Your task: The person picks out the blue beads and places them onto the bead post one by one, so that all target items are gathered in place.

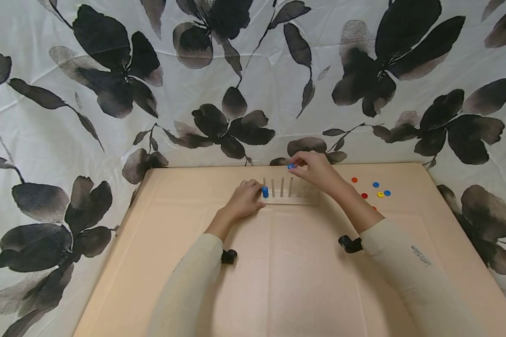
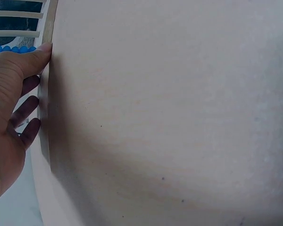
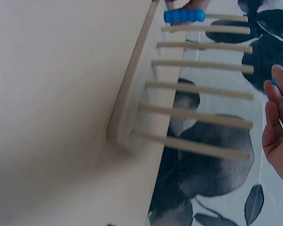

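Sleeved arms [image 1: 187, 281]: reach forward over the desk [image 1: 274, 267], converging. Left hand [image 1: 244, 196]: low; its grip pinches the left end of the wooden peg rack [image 1: 297, 201], beside the blue bead stack [image 1: 265, 192]. Right hand [image 1: 314, 171]: raised; its grip pinches one blue bead [image 1: 291, 166] near the peg tips.

Two hands: one left hand [image 1: 245, 196], one right hand [image 1: 314, 171]; two pale sleeves [image 1: 185, 285]; two black wrist devices [image 1: 350, 244], one per arm; one wooden rack [image 1: 293, 201]; seven pegs [image 3: 203, 91], all countable in right wrist view; five stacked blue beads [image 3: 183, 16] on one end peg, six pegs bare; one held blue bead [image 1: 290, 166]; six loose beads: three red beads [image 1: 364, 196], one partly hidden, two loose blue beads [image 1: 376, 185], one yellow bead [image 1: 380, 194]; one table [image 1: 312, 262]; one floral cloth [image 1: 278, 70]
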Motion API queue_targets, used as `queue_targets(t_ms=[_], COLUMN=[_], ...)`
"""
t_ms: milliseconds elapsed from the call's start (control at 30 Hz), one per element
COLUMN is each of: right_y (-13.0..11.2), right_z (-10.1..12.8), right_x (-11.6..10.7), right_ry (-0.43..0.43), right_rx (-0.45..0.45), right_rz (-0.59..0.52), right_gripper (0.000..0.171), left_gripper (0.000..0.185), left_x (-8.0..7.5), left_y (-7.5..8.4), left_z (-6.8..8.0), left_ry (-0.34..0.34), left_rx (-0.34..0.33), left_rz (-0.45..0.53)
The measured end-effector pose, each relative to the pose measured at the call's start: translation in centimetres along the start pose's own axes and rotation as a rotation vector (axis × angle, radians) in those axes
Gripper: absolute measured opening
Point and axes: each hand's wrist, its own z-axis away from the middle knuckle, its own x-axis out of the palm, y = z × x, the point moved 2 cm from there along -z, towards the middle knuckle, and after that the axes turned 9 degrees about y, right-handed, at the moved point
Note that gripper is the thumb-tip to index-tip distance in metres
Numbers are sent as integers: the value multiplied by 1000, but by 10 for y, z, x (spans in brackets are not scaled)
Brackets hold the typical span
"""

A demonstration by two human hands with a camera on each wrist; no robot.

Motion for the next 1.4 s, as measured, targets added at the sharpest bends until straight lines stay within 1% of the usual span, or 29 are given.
queue_targets(t_ms=[300,433,667,833,900,1067,1167,1400], right_y=[-22,-30,-40,-46,-48,-51,-50,-46], right_z=[-4,-4,-6,-6,-7,-9,-9,-8], right_x=[23,31,43,49,51,55,57,62], right_ry=[-58,-77,-98,-102,-103,-143,-162,-156], right_rx=[-38,-50,-68,-87,-97,-97,-90,-121], right_rz=[53,59,52,77,103,171,190,185], right_gripper=[17,18,20,20,20,23,23,20], left_gripper=[55,54,54,55,55,56,56,56], left_x=[-3,-3,-3,-3,-3,-3,-4,-4], left_y=[1,1,0,-2,-2,-3,-2,-1], left_z=[5,6,7,8,8,8,8,8], left_ry=[1,2,8,-1,-4,-2,1,5], left_rx=[7,20,42,45,48,53,53,55], left_rz=[6,7,5,5,4,6,5,-2])
